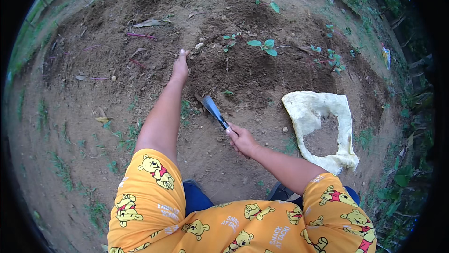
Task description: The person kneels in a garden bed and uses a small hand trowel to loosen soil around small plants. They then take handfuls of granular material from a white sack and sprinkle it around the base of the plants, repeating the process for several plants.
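My right hand [242, 140] grips the dark handle of a hand trowel [213, 108], whose metal blade points up and left with its tip at the edge of the loose dark soil [242, 74]. Further up and to the left, my left hand [181, 64] reaches over the soil with the thumb up; its fingers are partly hidden, and I cannot tell whether they hold anything. A small pale stone [199, 45] lies just beyond it. Green leafy seedlings [265, 46] stand in the loosened soil to the right of that hand.
A torn whitish woven sack [301, 112] lies on the ground at the right. Reddish stems [141, 36] and dry leaves [149, 23] are scattered at the left. More seedlings [335, 62] grow at the right, near a coloured wrapper [386, 57]. Grass tufts [61, 172] dot the lower left.
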Demonstrator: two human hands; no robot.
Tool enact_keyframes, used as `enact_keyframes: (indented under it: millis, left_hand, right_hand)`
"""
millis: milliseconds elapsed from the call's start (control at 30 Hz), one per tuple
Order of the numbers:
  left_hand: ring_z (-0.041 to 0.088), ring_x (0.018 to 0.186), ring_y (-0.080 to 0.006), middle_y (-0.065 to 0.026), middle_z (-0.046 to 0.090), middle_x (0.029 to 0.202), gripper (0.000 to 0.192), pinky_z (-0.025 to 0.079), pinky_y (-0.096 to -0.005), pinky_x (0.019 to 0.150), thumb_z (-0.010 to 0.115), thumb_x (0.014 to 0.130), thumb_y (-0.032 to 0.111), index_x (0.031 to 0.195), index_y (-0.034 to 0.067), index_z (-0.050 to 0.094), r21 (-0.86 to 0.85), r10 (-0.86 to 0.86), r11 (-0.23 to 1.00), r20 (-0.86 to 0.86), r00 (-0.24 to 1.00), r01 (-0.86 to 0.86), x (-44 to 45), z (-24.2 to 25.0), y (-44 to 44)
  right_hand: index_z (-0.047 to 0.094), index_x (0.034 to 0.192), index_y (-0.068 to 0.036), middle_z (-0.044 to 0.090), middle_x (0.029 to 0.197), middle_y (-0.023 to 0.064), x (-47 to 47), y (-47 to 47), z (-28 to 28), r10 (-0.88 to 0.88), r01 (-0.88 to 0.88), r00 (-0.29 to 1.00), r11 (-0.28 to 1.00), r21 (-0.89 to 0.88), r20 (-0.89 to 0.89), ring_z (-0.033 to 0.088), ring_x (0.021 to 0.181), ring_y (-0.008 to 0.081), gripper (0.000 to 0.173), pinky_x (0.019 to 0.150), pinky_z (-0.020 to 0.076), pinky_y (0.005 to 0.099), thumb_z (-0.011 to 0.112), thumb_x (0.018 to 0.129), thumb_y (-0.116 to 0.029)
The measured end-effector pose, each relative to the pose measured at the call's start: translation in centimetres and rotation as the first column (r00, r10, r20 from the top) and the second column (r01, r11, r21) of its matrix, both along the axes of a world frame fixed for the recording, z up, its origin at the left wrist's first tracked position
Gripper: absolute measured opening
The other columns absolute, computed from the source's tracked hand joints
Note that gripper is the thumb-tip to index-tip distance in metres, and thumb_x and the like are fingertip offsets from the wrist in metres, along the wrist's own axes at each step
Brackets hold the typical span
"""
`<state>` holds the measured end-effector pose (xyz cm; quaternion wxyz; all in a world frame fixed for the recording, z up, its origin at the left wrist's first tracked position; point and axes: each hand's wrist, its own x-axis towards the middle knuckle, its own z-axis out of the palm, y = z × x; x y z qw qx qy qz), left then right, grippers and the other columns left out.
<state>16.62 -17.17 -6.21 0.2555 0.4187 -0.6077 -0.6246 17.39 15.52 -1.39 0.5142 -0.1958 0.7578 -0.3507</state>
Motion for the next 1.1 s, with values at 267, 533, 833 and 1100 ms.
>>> enact_keyframes:
  millis: [267, 533, 833, 1100]
  left_hand:
    - [0.047, 0.124, -0.0277, -0.0156, 0.053, 0.132, 0.059, 0.03, -0.032, 0.106, 0.03, 0.097, 0.05, 0.129, 0.007, 0.054, -0.231, -0.007, 0.973, 0.058, 0.998, 0.02, -0.6, -3.1, 0.9]
    - [0.04, 0.131, -0.0239, -0.0139, 0.047, 0.139, 0.064, 0.026, -0.0304, 0.109, 0.032, 0.097, 0.052, 0.135, 0.002, 0.046, -0.031, -0.045, 0.999, -0.169, 0.985, 0.04, -3.2, 1.9, 4.0]
    - [0.039, 0.132, -0.0229, -0.0126, 0.045, 0.141, 0.068, 0.025, -0.0313, 0.11, 0.029, 0.096, 0.056, 0.136, 0.005, 0.046, 0.123, 0.071, 0.991, -0.142, 0.987, -0.054, -2.6, -0.2, -0.8]
    - [0.036, 0.133, -0.0243, -0.0146, 0.041, 0.143, 0.068, 0.022, -0.0326, 0.111, 0.026, 0.096, 0.058, 0.136, 0.008, 0.047, 0.308, 0.139, 0.946, -0.096, 0.986, -0.103, 0.3, 0.2, -3.0]
  right_hand:
    - [0.042, 0.138, -0.022, 0.048, 0.065, -0.0005, -2.8, -5.8, 0.6, -0.131, 0.141, 0.981, 0.988, -0.061, 0.146, 0.044, 0.042, 0.0075, 0.041, 0.034, 0.0384, 0.0247, 0.047, 0.098, -0.03]
    - [0.045, 0.113, -0.016, 0.049, 0.069, 0.001, -4.7, -7.2, 5.5, -0.295, 0.42, 0.801, 0.897, -0.139, 0.521, 0.041, 0.044, 0.0086, 0.02, 0.035, 0.0359, 0.0236, 0.043, 0.099, -0.03]
    - [0.039, 0.139, -0.019, 0.05, 0.067, 0.001, -1.2, -3.2, 3.5, -0.163, 0.194, 0.914, 0.98, -0.048, 0.372, 0.043, 0.043, 0.0087, 0.044, 0.034, 0.0373, 0.0245, 0.047, 0.098, -0.032]
    - [0.041, 0.137, -0.021, 0.049, 0.066, -0.0008, 0.6, -6.5, 0.0, -0.164, 0.194, 0.941, 0.978, -0.076, 0.296, 0.043, 0.044, 0.0071, 0.04, 0.035, 0.0386, 0.0248, 0.044, 0.098, -0.031]
